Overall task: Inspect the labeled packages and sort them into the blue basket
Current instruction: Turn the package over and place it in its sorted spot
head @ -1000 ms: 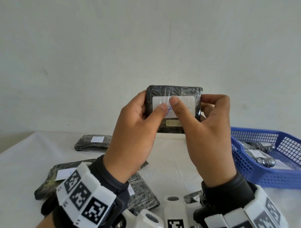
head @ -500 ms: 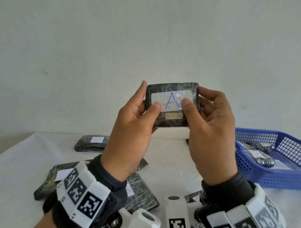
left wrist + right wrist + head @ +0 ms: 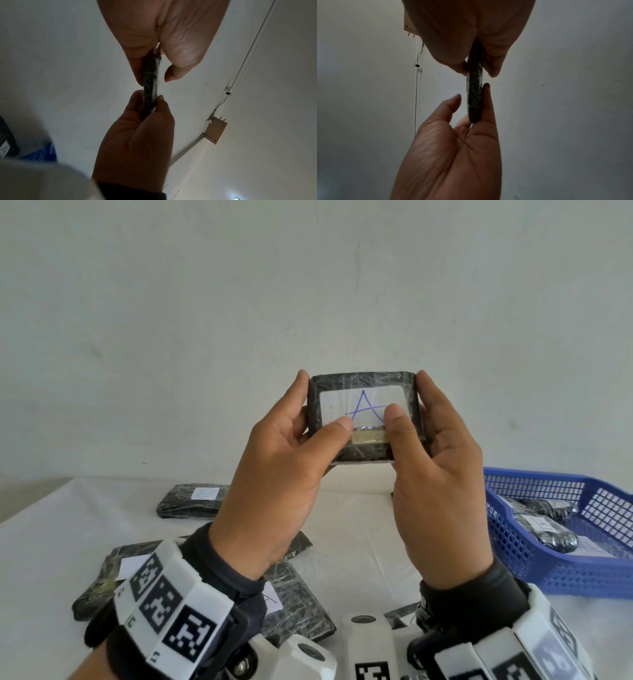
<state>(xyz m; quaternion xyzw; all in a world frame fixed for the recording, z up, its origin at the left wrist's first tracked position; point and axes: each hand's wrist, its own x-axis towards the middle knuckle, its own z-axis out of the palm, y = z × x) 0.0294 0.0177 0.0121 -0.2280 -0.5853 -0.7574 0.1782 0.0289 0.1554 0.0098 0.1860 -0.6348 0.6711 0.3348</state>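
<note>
Both thumbs having slid down off the label since a second ago, left hand [image 3: 274,474] and right hand [image 3: 442,484] are pinching the black package [image 3: 364,419] at frame centre; "A" now readable; blue basket [image 3: 561,573] is waiting lower right.

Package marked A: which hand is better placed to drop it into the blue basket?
Right. Both hands pinch the package, but the blue basket sits on the right hand's side; the left hand would have to cross over.
</note>
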